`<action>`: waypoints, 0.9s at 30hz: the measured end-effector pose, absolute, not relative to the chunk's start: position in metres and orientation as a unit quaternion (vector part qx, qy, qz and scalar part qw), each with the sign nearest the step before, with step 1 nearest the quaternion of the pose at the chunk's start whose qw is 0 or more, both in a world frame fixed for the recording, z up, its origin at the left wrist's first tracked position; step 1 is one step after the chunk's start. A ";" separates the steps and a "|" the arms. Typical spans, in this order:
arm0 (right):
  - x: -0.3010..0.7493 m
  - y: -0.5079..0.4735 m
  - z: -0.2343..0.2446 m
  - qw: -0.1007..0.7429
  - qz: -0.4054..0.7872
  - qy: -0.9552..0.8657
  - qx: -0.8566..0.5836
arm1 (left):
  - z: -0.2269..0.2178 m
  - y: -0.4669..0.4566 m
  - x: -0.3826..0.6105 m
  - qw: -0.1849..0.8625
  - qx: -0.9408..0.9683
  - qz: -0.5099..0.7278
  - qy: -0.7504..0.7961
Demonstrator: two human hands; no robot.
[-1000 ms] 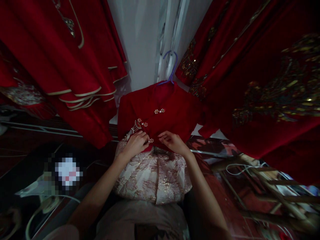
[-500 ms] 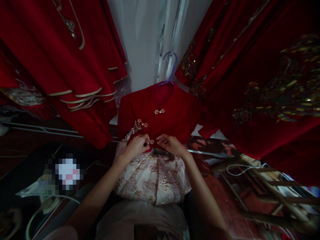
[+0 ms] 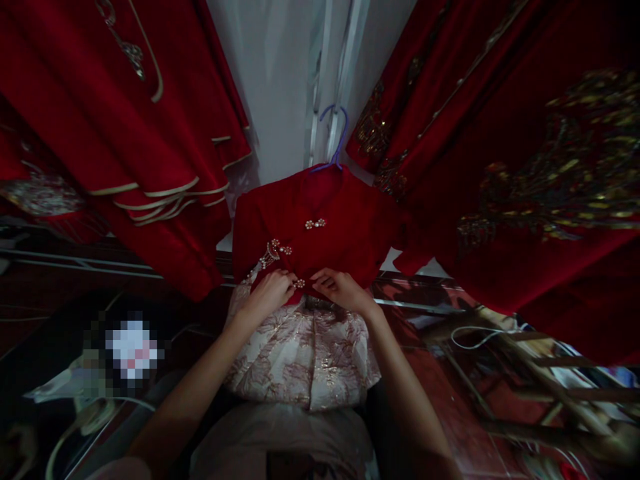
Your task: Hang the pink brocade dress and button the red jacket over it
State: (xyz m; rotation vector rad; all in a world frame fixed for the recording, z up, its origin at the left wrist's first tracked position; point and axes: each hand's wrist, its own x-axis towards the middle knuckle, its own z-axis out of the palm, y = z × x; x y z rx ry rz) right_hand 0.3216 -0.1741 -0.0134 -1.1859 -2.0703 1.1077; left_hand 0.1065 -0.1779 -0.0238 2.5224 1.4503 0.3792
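Red top [image 3: 345,233] is pinched in left grip [image 3: 273,293], right hand [image 3: 343,291] now closer, grip unclear.

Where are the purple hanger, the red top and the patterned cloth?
Purple hanger [image 3: 345,135]: head view, on its hook.
Red top [image 3: 345,233]: head view, on its chest.
Patterned cloth [image 3: 297,357]: head view, near its middle.

You face dim light: the smooth grey-white panel [image 3: 255,80] shows pale, pearl flower buttons [image 3: 309,225] on the red cloth jacket [image 3: 345,207] glint faintly, the lower left sinks into shadow, wide-angle stretching softens the edges, and coarse pixels mask one patch [image 3: 131,348].
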 end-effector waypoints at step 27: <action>0.324 -0.174 -0.010 0.252 0.400 -0.760 -0.447 | -0.013 -0.161 0.099 0.056 0.734 0.390 0.554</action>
